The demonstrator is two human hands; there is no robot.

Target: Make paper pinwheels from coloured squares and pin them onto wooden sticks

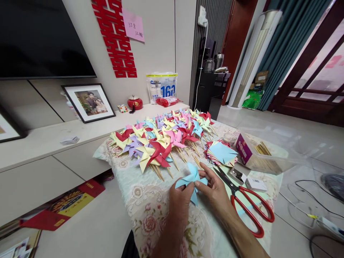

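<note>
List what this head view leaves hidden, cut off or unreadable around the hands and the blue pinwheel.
- Blue pinwheel: its centre is covered by fingers of the left hand and right hand.
- Pink note: writing too small to read.
- Clear box: contents blurred behind its wall.
- Television: cut off by the top and left edges.

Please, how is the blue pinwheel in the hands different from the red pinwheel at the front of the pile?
The blue pinwheel is held by the left hand and right hand; the red pinwheel lies on the pile, untouched. The blue one shows no stick; the red one seems to sit on a wooden stick. The blue one lies apart from the pile; the red one overlaps yellow ones. Both are folded paper with pointed blades.
</note>
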